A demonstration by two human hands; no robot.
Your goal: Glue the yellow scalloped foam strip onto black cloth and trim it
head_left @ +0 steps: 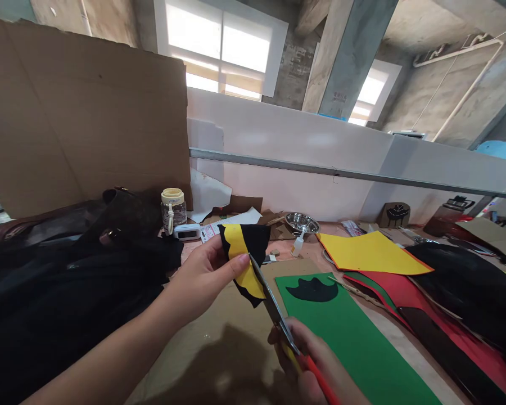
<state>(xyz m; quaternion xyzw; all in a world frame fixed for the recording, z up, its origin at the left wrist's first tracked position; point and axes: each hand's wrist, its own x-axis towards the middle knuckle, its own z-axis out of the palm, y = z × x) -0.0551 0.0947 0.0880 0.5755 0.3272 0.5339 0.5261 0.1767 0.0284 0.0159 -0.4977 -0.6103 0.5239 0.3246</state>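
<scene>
My left hand (202,275) pinches a black foam piece with a wavy yellow layer (245,253) and holds it up above the table. In my right hand (320,365) is a pair of scissors (274,306) with red and yellow handles; its blades point up into the lower edge of the yellow layer. Just right of the scissors lies a green foam sheet (354,343) with a black cut-out shape (312,289) stuck on its far end.
A yellow foam sheet (373,253), red sheets (430,315) and black sheets (472,292) lie to the right. A black bag (67,275) fills the left. Behind stand a jar (172,208), a small clock (188,231), a glue bottle (297,243), a metal bowl (302,223) and a big cardboard panel (88,118).
</scene>
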